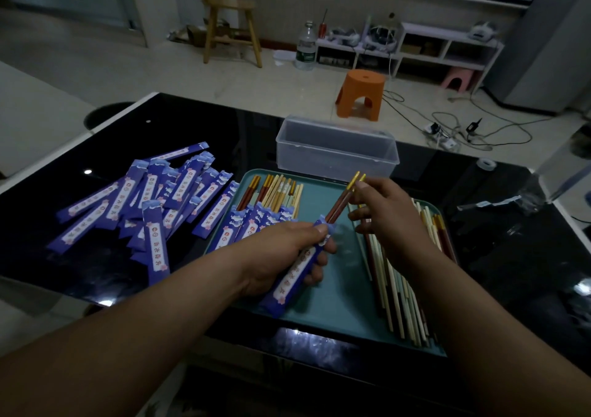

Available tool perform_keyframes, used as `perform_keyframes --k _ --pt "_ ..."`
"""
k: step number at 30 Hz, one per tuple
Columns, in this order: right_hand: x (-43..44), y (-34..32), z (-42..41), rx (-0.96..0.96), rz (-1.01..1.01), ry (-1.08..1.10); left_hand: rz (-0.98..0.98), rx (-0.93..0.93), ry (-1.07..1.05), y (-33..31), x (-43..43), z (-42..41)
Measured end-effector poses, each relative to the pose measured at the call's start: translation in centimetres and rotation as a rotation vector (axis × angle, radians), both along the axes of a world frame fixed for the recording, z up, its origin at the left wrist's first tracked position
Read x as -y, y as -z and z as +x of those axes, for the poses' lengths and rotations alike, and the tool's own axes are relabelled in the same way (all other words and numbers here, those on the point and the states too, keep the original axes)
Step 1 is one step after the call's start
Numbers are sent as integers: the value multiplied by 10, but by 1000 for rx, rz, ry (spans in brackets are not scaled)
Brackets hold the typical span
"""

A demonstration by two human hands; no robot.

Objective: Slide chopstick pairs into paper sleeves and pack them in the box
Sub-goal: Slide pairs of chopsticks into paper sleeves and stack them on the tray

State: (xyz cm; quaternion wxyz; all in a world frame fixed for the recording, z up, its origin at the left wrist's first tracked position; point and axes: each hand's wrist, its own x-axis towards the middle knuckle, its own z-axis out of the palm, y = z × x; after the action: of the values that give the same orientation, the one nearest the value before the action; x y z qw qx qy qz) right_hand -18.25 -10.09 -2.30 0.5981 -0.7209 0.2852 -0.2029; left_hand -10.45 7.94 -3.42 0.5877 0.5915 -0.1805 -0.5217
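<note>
Likely flimsy, the paper sleeve [295, 269] wants gentle left fingers [321, 229] closed beside its mouth, while right fingers [359, 189] pinch the stiff, slick chopstick pair [340, 204].

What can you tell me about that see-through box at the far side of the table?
The clear plastic box is a long, shallow rectangular tub with a thickened rim and no lid on it. It looks empty; no wrapped chopsticks show inside. It stands upright on the glossy black table, just beyond the far edge of the teal tray, and neither hand touches it.
</note>
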Motion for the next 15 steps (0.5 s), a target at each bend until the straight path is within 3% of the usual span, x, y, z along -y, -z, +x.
perform_keyframes --k 8,15 --pt "-20 1 1 -197 103 -279 -41 115 -190 -1 3 12" --pt "-29 0 15 -193 100 -203 142 506 -139 -3 1 7"
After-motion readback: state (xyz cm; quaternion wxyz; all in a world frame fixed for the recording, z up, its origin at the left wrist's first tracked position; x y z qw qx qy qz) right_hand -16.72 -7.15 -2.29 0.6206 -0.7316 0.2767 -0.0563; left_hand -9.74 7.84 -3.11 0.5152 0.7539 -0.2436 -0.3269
